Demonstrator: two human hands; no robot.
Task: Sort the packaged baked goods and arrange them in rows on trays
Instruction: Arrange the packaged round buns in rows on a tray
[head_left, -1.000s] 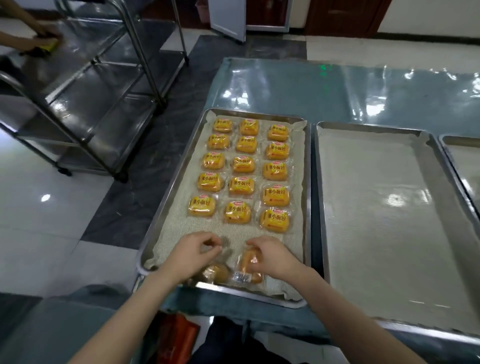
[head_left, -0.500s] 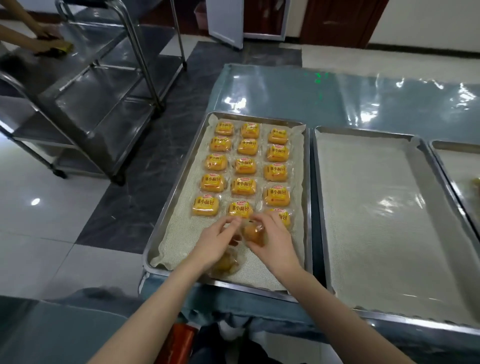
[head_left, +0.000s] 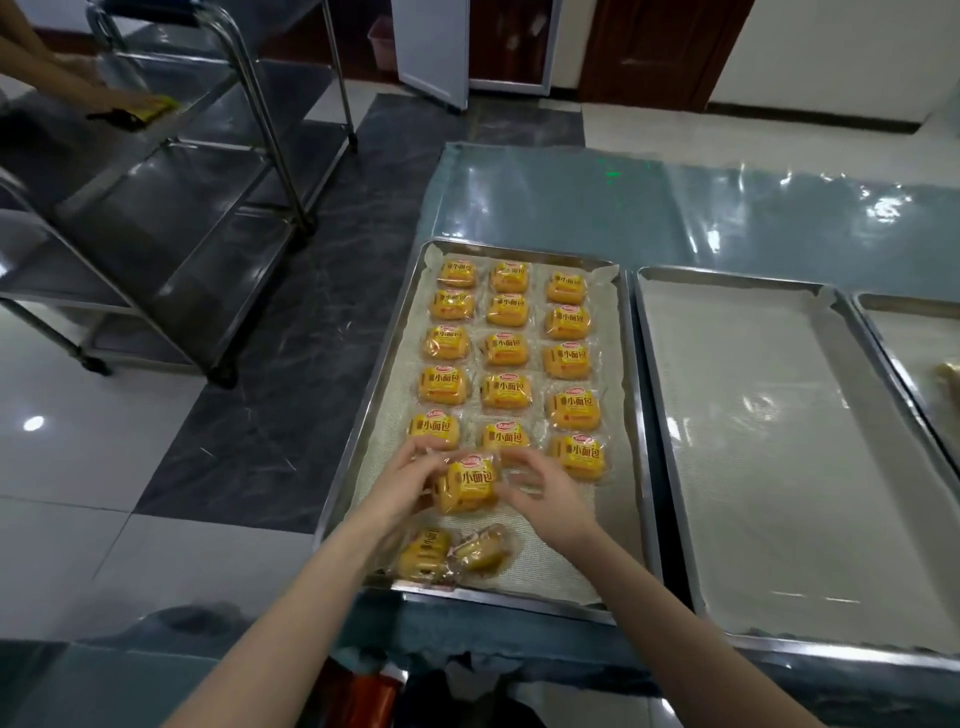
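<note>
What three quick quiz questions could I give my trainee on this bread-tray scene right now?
1. True or false: the middle tray, right of the filled tray, holds packets.
2. Multiple choice: the packet held between the left hand and the right hand faces A) label up, B) label down, C) on its edge.
3. Fill in: the neat packets lie in ___ columns.

Key
1. False; only its liner shows.
2. A.
3. Three. Two loose packets also lie unsorted at the near edge of the filled tray.
</note>
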